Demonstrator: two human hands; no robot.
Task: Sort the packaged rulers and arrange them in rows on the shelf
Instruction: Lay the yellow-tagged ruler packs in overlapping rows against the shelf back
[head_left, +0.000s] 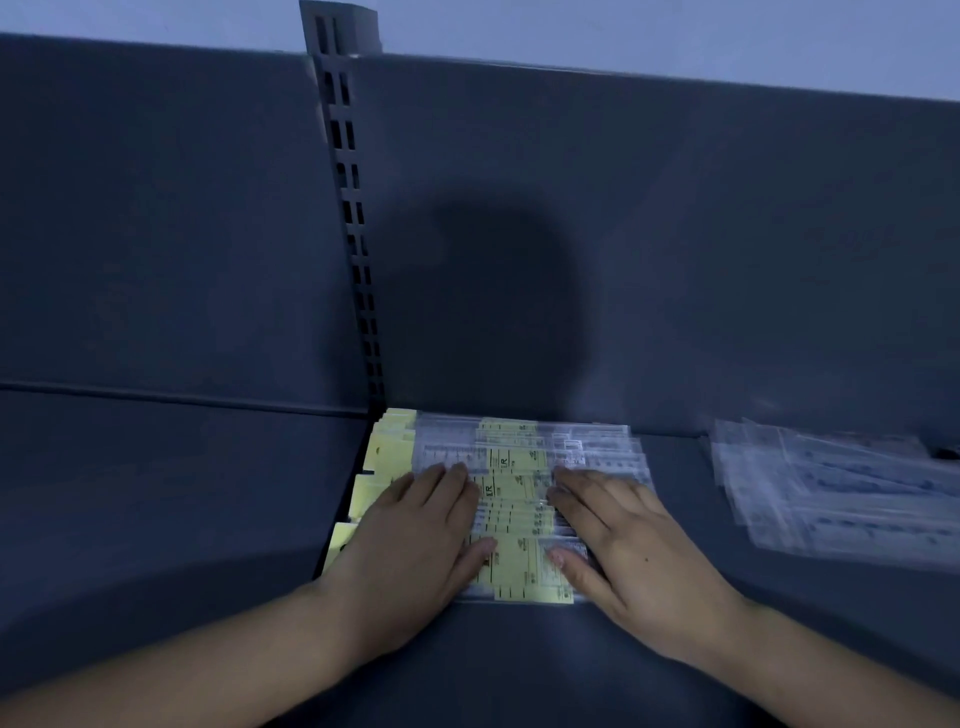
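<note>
A batch of packaged rulers (511, 470), clear sleeves with pale yellow label cards, lies in overlapping rows on the dark grey shelf (519, 665), pushed against the back panel by the slotted upright. My left hand (410, 545) rests flat on the left part of the batch, fingers straight. My right hand (639, 545) lies flat on the right part, fingers spread. The hands cover the rulers beneath them.
A second loose pile of clear-packaged rulers (836, 488) lies on the shelf at the right. The slotted upright (353, 223) rises along the back panel (675, 234). An adjoining shelf section (156, 493) extends to the left.
</note>
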